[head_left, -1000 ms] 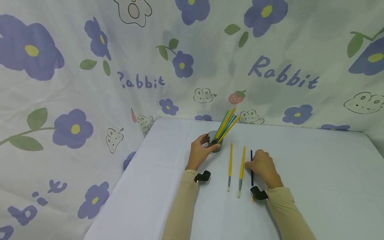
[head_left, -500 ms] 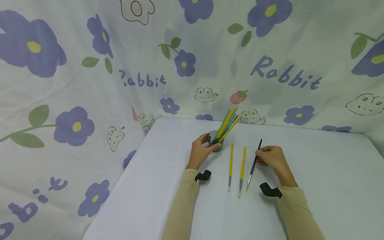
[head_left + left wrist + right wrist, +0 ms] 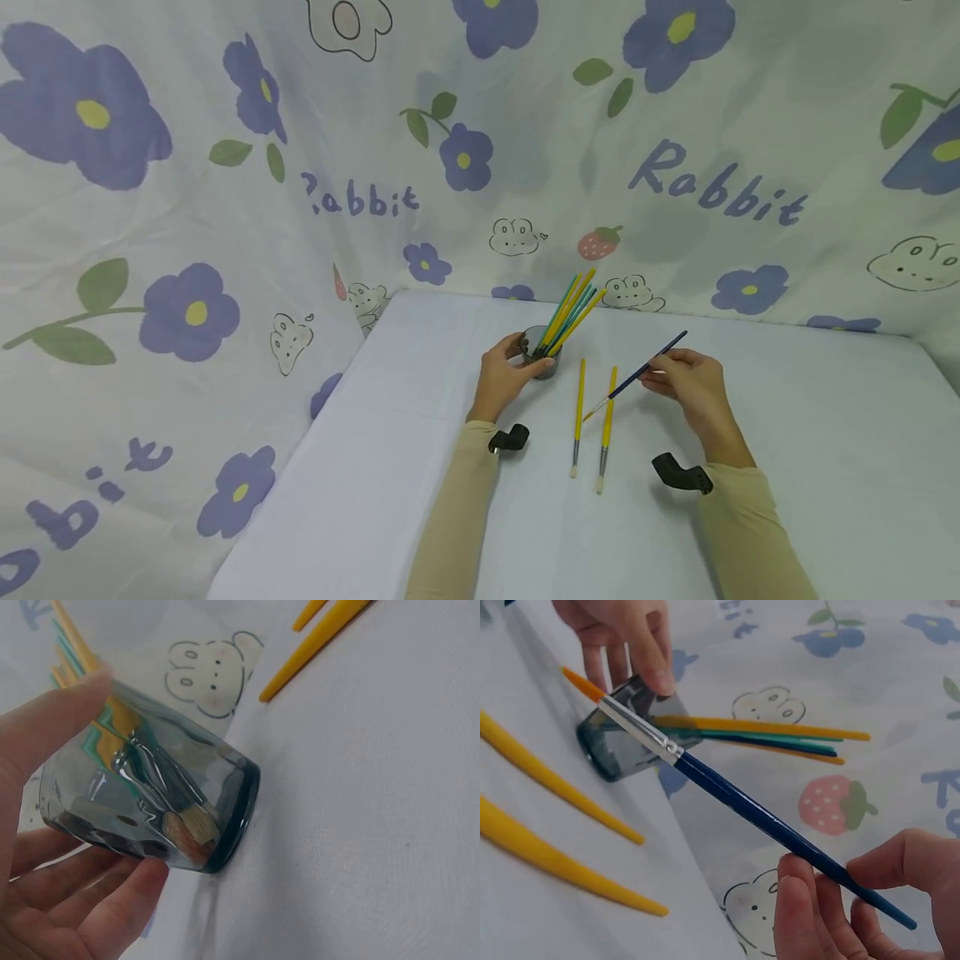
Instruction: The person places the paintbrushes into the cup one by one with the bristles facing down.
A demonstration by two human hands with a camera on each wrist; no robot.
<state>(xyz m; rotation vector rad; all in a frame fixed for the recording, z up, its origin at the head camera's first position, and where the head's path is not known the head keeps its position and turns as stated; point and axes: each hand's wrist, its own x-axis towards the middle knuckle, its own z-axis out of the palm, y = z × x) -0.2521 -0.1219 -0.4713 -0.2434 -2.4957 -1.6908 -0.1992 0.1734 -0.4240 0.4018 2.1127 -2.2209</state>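
My left hand (image 3: 501, 379) grips a clear, greyish glass cup (image 3: 225, 761) around its side. Several yellow, teal and dark paintbrushes (image 3: 572, 312) lean in the cup, bristles down, as the left wrist view shows. Between its thumb and fingers my right hand (image 3: 693, 392) pinches a dark blue paintbrush (image 3: 742, 810) near the handle's end. This brush is tilted in the air, its orange bristles pointing down and left, with a silver ferrule behind them. Below it, two yellow paintbrushes, a left one (image 3: 580, 408) and a right one (image 3: 604, 442), lie side by side on the table.
A white cloth covers the table (image 3: 390, 433). Behind it and to the left hangs a white curtain (image 3: 525, 108) printed with purple flowers, rabbits and a strawberry. A black camera mount (image 3: 681, 473) sits on the right wrist, another (image 3: 510, 437) on the left.
My right hand has lifted the blue paintbrush off the table, moved right and tipped it so its bristles swing left over the yellow brushes. The left hand stays on the cup.
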